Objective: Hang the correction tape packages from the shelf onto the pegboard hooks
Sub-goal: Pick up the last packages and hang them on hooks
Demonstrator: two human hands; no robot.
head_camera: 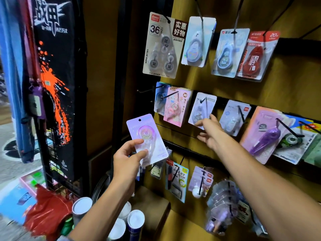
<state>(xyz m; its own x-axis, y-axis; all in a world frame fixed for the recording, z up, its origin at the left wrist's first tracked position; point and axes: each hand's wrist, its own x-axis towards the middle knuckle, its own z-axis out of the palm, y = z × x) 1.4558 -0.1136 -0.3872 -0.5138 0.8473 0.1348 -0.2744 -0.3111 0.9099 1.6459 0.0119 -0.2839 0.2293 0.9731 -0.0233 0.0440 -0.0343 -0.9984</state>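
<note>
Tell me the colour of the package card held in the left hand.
Pale lilac-to-pink card with a clear blister, gripped by the left hand; seen in the head view.

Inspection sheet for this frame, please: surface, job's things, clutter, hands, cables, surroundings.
Surface: wooden pegboard wall with black hooks, most carrying packages.
Job's things: lilac correction tape package, off the board, punch hole at the top; bare hook left of the middle row.
Clutter: white-capped tubes and red bag below.
Hands: left hand has its grip on the lilac package; right hand open, fingers reaching toward a hung package.
Cables: nothing seen.
Surroundings: black banner with orange splash at left.
</note>
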